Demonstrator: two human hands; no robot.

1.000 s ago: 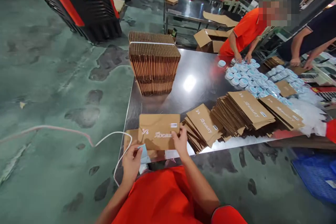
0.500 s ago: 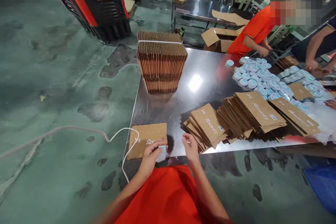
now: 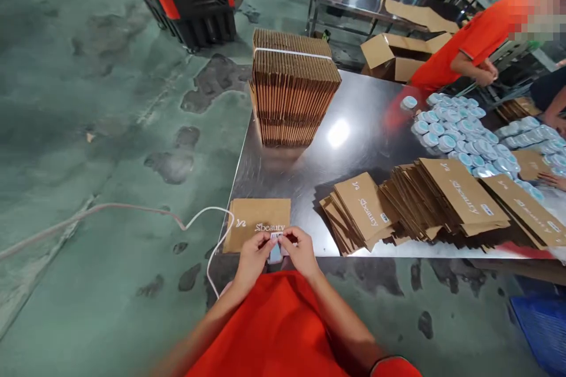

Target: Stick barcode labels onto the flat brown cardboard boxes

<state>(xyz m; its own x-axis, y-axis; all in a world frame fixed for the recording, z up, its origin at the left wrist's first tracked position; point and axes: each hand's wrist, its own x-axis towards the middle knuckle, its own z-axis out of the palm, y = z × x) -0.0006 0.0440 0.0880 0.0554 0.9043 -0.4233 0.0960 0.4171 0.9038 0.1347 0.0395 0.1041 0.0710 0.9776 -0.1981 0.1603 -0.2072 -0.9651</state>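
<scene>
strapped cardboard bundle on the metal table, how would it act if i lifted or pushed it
The cardboard bundle is probably heavy for its size, with many sheets packed tightly. Its white strap should help it lift as one stiff block. Pushed low, it may slide on the smooth, shiny metal table.

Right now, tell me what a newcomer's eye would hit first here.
Probably the tall strapped cardboard bundle, standing on the far left part of the steel table. Next, the heap of round blue-and-white packs at the table's right, beyond the printed brown cardboard pieces. Closest, the left hand and right hand meet at a small pale-blue sheet by the front edge.
</scene>
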